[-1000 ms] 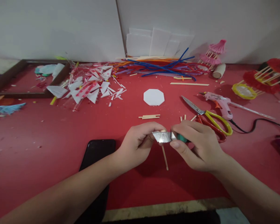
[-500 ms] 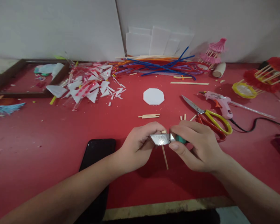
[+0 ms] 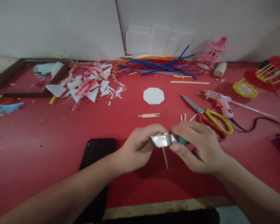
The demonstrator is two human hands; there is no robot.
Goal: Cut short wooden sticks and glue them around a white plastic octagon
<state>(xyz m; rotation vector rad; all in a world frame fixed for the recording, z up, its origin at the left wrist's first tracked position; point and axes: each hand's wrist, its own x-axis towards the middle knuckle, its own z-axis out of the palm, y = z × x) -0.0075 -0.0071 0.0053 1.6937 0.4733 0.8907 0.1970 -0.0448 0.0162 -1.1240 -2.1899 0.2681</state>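
Note:
My right hand (image 3: 197, 147) is closed around the green handle of a utility knife (image 3: 162, 141), whose wide blade points left. Closed too, my left hand (image 3: 142, 147) pinches a thin wooden stick (image 3: 165, 158) near the blade; the fingertips are partly hidden. The stick passes behind the blade, its lower part sticking out below toward me. Just beyond the hands lie a few short cut sticks (image 3: 149, 115) and a white octagonal piece (image 3: 153, 95). More short stick ends (image 3: 184, 117) show behind my right hand.
Yellow-and-red-handled scissors (image 3: 200, 111) and a pink glue gun (image 3: 220, 101) lie on the right. A black phone (image 3: 98, 152) rests by my left forearm. Pipe cleaners (image 3: 158, 66), white scraps (image 3: 92, 91), a brown frame (image 3: 16, 93) and small pink (image 3: 217, 46) and red (image 3: 266, 76) stick models stand further back.
The knife blade has shifted slightly right and down along the stick. Both hands keep their hold and barely move.

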